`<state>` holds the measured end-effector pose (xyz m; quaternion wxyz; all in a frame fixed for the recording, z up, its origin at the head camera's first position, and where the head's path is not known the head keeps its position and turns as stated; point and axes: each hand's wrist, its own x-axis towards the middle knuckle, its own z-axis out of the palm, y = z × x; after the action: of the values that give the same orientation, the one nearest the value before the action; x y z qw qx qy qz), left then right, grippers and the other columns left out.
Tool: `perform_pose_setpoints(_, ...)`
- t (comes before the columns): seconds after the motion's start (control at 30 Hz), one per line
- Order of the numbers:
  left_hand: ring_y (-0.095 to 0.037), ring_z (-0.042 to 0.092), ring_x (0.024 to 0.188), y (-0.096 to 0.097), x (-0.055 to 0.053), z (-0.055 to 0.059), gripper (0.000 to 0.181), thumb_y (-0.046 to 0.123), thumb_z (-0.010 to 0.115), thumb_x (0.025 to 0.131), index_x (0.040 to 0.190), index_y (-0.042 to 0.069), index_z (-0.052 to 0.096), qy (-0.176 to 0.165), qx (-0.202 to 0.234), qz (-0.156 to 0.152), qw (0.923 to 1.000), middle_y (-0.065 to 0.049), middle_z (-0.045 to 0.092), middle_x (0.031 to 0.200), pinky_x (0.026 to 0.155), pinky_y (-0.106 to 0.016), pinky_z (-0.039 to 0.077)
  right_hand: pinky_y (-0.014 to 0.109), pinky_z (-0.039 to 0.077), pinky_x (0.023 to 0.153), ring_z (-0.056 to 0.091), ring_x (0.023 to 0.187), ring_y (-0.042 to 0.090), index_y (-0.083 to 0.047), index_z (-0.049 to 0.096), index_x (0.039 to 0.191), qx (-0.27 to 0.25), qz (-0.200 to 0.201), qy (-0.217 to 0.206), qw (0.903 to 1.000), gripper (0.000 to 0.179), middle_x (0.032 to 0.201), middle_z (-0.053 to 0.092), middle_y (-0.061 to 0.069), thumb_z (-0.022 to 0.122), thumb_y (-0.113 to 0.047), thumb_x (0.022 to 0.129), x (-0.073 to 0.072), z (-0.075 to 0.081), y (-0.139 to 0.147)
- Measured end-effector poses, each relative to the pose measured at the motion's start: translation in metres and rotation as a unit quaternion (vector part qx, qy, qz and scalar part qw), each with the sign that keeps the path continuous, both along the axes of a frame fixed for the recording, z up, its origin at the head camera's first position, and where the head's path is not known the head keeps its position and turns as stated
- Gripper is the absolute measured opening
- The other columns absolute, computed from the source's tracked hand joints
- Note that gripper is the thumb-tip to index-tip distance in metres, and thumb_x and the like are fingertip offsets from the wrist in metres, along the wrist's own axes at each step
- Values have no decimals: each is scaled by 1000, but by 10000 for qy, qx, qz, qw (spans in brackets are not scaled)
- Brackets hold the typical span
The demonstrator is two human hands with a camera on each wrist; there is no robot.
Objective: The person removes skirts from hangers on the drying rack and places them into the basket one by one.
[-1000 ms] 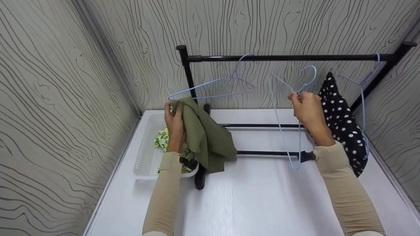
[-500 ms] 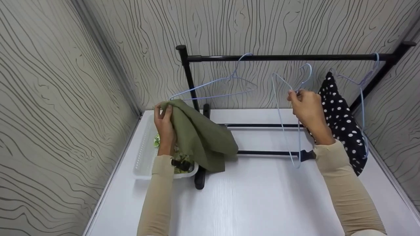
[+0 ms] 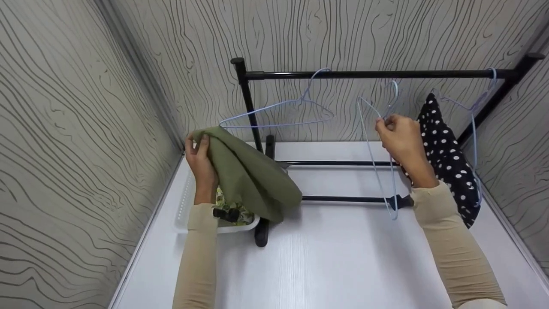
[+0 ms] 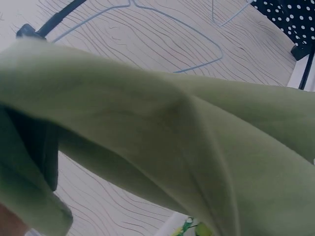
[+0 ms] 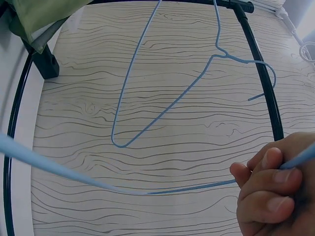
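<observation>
In the head view, my left hand holds an olive-green cloth by its upper left corner, and the rest drapes to the right in folds. That cloth fills most of the left wrist view, where only a sliver of the hand shows. My right hand grips a light-blue wire hanger just below its hook, with nothing hanging on it. The hook sits close below the rack's rail; the hanger's body hangs tilted down. Curled fingers close round the wire in the right wrist view.
A black rack spans the back. One bare hanger hangs from its rail at left; a hanger with a black polka-dot cloth is at right. Behind the left forearm, a white basket holds patterned fabric.
My left hand has moved left, drawing the green cloth along with it. My right hand stays nearly in place while the hanger's hook has turned and shifted slightly left.
</observation>
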<state>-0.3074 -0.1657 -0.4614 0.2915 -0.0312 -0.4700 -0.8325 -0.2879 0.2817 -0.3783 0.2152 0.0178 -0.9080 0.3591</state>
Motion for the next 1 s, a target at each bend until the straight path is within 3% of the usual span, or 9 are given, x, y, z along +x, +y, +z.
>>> perform_pose_setpoints(0.13, -15, 68, 85, -6, 4, 4, 19, 15, 59, 109, 128, 13, 59, 17, 58, 130, 9999, -4, 69, 104, 78, -31, 57, 18, 37, 40, 55, 49, 6, 8, 72, 104, 32, 43, 74, 10000, 36, 72, 71, 16, 56, -23, 108, 0, -1, -1)
perform_pose_setpoints(0.33, -15, 64, 87, -16, 4, 10, 7, 10, 56, 109, 114, 11, 61, 398, 80, 377, 9985, -3, 65, 101, 81, -30, 54, 18, 35, 40, 53, 46, 3, 10, 73, 103, -22, 50, 188, 9998, 35, 71, 71, 16, 56, -21, 107, -2, -2, 0)
perform_pose_setpoints(0.57, -16, 67, 85, -21, 7, 21, 10, 8, 58, 109, 116, 12, 63, 466, 359, 337, 9977, -4, 68, 101, 79, -30, 56, 15, 33, 39, 50, 44, -3, 9, 74, 102, -9, 73, 346, 9994, 35, 73, 72, 18, 57, -21, 107, -4, -1, 1)
perform_pose_setpoints(1.0, -16, 67, 80, -30, 6, 52, 11, 7, 57, 109, 116, 13, 64, 731, -13, 431, 9964, -5, 70, 99, 73, -30, 56, 19, 29, 40, 45, 48, 6, 10, 74, 102, 163, 55, 364, 9992, 36, 70, 68, 15, 59, -22, 109, -4, 9, 1)
